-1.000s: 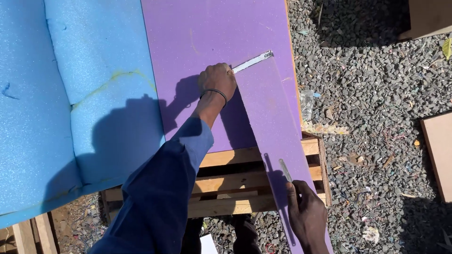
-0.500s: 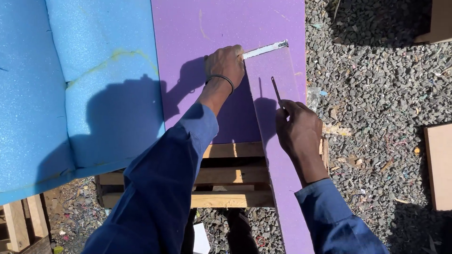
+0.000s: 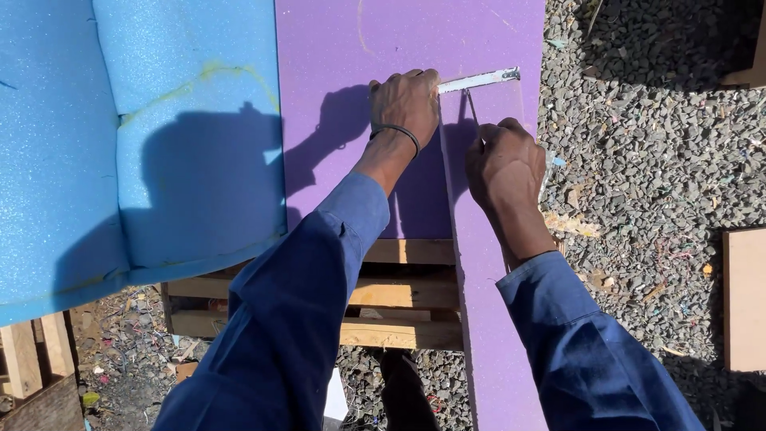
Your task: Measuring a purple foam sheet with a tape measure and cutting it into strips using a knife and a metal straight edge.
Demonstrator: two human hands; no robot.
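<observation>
A purple foam sheet (image 3: 351,48) lies on a wooden pallet (image 3: 399,291). A long narrow strip of it (image 3: 487,319) along the right side is partly cut away and hangs toward me. My left hand (image 3: 405,100), with a dark band at the wrist, presses a flat metal ruler (image 3: 479,80) across the sheet. My right hand (image 3: 504,164) grips a thin blade (image 3: 471,105) whose tip points up to the ruler's edge on the strip.
A thick blue foam slab (image 3: 136,144) lies to the left, overlapping the pallet. Grey gravel (image 3: 638,144) covers the ground at right, with a wooden board (image 3: 744,295) at the right edge and another pallet (image 3: 36,367) at bottom left.
My right hand has travelled with the blade up along the strip from its near end to just below the ruler. My left hand has stayed on the ruler.
</observation>
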